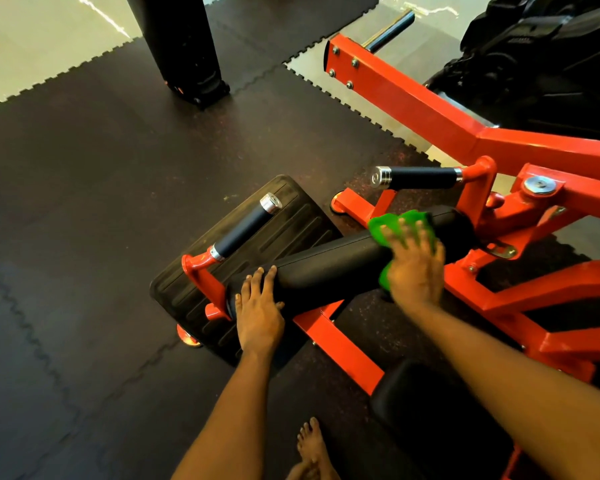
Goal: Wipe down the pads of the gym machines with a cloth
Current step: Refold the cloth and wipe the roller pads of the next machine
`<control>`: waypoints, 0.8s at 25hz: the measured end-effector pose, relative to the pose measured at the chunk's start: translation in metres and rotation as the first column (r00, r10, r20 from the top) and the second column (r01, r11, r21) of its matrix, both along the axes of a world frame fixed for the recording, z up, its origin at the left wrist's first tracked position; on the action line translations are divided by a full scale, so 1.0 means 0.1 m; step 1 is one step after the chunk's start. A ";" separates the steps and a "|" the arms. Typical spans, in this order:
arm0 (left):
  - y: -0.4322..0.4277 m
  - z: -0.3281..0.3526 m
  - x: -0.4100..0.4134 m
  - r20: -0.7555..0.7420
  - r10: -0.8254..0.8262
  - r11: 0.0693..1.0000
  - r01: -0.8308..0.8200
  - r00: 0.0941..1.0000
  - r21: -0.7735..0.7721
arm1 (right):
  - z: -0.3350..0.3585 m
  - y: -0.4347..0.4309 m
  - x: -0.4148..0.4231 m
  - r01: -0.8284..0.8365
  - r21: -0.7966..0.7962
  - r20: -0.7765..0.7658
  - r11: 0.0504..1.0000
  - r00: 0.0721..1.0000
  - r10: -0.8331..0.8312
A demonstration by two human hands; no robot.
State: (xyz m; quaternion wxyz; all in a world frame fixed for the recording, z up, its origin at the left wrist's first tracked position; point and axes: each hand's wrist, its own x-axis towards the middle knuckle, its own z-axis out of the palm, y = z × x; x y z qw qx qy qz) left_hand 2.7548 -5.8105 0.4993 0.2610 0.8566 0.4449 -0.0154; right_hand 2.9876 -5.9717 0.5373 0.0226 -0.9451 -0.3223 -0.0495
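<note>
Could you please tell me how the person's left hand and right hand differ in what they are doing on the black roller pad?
The right hand presses a green cloth onto the roller pad; the left hand lies bare on it, holding nothing. The right hand is near the pad's right end; the left hand is at its left end. Both lie palm down on the same pad with fairly straight fingers.

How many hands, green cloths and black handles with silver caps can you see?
Hands: 2, the left hand and the right hand
Green cloth: 1
Handles: 2, the near handle and the far handle
Total: 5
</note>
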 end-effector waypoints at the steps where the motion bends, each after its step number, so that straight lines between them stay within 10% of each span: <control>1: 0.01 0.01 0.00 -0.006 -0.004 1.000 0.004 1.000 0.005 | 0.06 -0.11 0.22 0.054 0.015 -0.006 0.998 0.999 -0.054; 6: -0.25 0.05 -0.03 -0.018 0.068 0.995 -0.066 0.998 0.076 | 0.33 -0.37 0.71 0.122 0.245 -0.100 0.962 0.990 -0.100; 12: -0.30 0.16 -0.01 0.060 0.291 0.953 -0.295 0.955 0.073 | 0.16 -0.34 0.77 -0.025 -0.004 -0.013 1.000 1.000 0.025; 20: -0.17 0.00 -0.02 -0.018 0.391 0.920 -0.389 0.920 0.048 | -0.18 0.42 0.27 0.004 0.201 0.030 0.980 0.999 -0.010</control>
